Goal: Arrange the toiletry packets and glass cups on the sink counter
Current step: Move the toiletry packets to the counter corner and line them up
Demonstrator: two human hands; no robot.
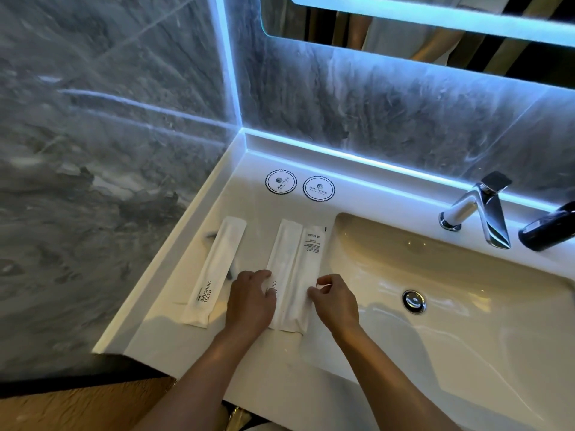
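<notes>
While both hands rest on the pair of packets lying side by side on the desk (193,353), the step in hand looks like squaring that pair up. The left hand (250,301) lies palm down with fingers loosely spread, its tips pressing the near part of the middle packet (284,253), gripping nothing. The right hand (336,301) is curled, thumb and forefinger narrowed to a pinch at the edge of the right packet (311,262), which touches or slightly overlaps the middle one; whether the pinch has truly closed on the wrapper I cannot tell. A third packet (214,269), printed with "BRUSHING TEETH", lies apart, just beyond the left hand's outer side, tilted the same way. To do this well, I would judge it best to hold the middle packet flat with the left hand as an anchor and slide the right one until the long edges run parallel and the near ends line up, matching the third. The wrappers look thin and light, so a gentle drag should serve better than lifting. Past the fingertips, toward the wall, two round coasters (280,181) sit bare; no glass cups are in view, so that part of the task appears undone. The basin (466,275) opens just beside the right hand, so the right packet should not be nudged over that rim.
</notes>
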